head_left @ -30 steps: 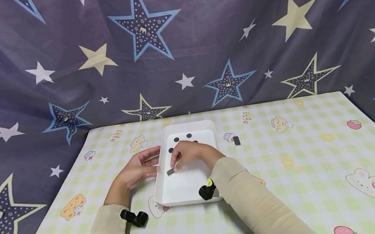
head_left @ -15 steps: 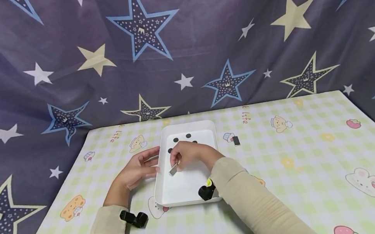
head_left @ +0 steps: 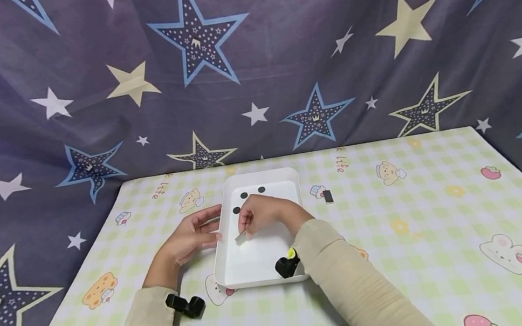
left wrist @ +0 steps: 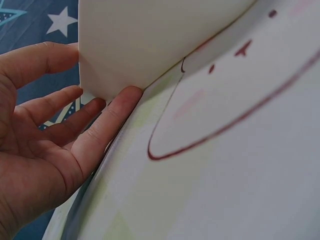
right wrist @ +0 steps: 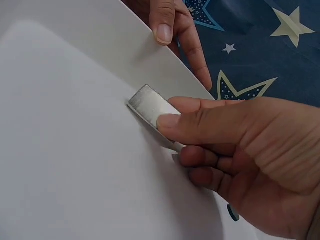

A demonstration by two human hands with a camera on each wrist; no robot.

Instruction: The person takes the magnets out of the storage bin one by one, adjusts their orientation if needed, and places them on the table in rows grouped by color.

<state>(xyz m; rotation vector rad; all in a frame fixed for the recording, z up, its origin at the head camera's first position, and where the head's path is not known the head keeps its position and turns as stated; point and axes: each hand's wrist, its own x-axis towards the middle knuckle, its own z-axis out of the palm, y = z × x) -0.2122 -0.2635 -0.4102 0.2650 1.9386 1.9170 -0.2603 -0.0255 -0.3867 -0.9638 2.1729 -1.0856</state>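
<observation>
A white tray (head_left: 287, 177) lies on the checked table mat. My right hand (head_left: 260, 215) is over the tray and pinches a small flat silver bar (head_left: 241, 236) between thumb and fingers; one end of the silver bar (right wrist: 150, 107) touches the tray floor (right wrist: 65, 150). My left hand (head_left: 192, 236) rests against the tray's left wall, its straight fingers (left wrist: 107, 117) pressed to the outer wall (left wrist: 145, 40) and its thumb (right wrist: 162, 20) over the rim. Three black discs (head_left: 244, 195) lie at the far end of the tray.
A small dark bar (head_left: 328, 196) lies on the mat right of the tray. Black wrist cameras (head_left: 185, 305) sit on both sleeves. A star-patterned cloth (head_left: 248, 61) hangs behind the table. The mat (head_left: 421, 230) stretches wide to the right.
My right hand has tilted the silver bar from lying nearly flat to standing on one end against the tray floor. The left hand has stayed at the tray wall.
</observation>
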